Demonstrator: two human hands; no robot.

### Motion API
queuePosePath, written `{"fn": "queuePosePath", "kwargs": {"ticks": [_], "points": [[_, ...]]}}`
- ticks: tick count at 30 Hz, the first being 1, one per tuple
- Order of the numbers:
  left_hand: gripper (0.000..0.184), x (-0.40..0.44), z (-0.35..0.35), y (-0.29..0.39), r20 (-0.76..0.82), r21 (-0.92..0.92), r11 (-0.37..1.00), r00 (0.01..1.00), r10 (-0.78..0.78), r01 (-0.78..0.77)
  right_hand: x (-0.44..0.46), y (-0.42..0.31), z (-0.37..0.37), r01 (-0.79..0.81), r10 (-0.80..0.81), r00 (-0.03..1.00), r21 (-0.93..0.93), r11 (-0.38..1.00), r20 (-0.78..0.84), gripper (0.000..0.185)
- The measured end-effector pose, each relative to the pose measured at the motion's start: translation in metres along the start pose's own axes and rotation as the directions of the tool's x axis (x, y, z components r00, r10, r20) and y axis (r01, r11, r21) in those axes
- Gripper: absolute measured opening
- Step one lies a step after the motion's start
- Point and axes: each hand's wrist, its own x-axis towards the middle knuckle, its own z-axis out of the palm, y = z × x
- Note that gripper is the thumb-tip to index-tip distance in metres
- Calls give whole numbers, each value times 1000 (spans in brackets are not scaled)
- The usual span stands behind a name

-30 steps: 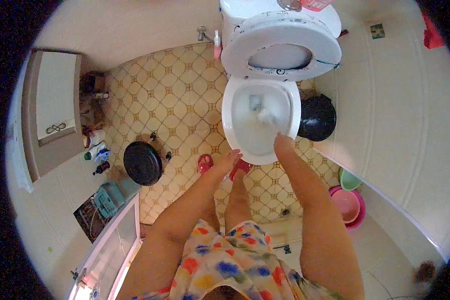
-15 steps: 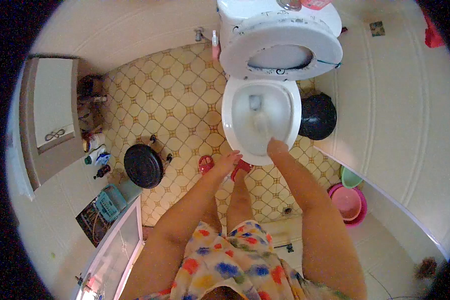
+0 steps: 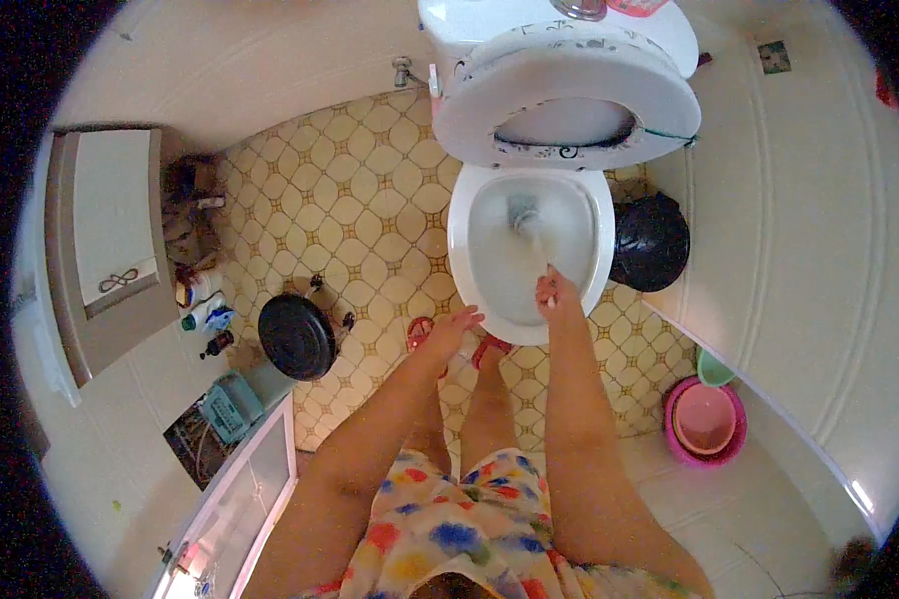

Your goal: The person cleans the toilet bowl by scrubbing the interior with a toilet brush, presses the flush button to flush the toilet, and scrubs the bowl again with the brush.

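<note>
The white toilet bowl (image 3: pixel 461 240) stands below me with its seat and lid (image 3: pixel 469 110) raised. Over the front right part of the bowl, my right hand (image 3: pixel 556 293) is closed round the handle of a pale toilet brush (image 3: pixel 535 240). The brush slants down into the bowl, its head near the drain opening at the back. My left hand (image 3: pixel 456 327) is just outside the bowl's front left edge, its fingers apart and holding nothing.
A black bin (image 3: pixel 651 243) is right of the bowl. Pink basins (image 3: pixel 706 419) lie at the lower right. To the left are a round black stool (image 3: pixel 297 337), bottles (image 3: pixel 205 311), a teal basket (image 3: pixel 232 406) and a cabinet (image 3: pixel 120 230).
My right hand and the brush have moved within the bowl, the brush head now nearer the drain. The view has shifted slightly. My left hand stays by the bowl's front left.
</note>
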Motion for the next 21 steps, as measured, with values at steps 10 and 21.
{"fn": "queuePosePath", "kwargs": {"ticks": [10, 21], "points": [[42, 11, 13, 18, 190, 593, 775, 974, 127, -217, 90, -18, -27, -103, -53, 940, 427, 898, 337, 11], [36, 2, 30, 41, 242, 632, 721, 956, 166, -285, 123, -12, -11, -33, -54, 984, 472, 881, 170, 12]]}}
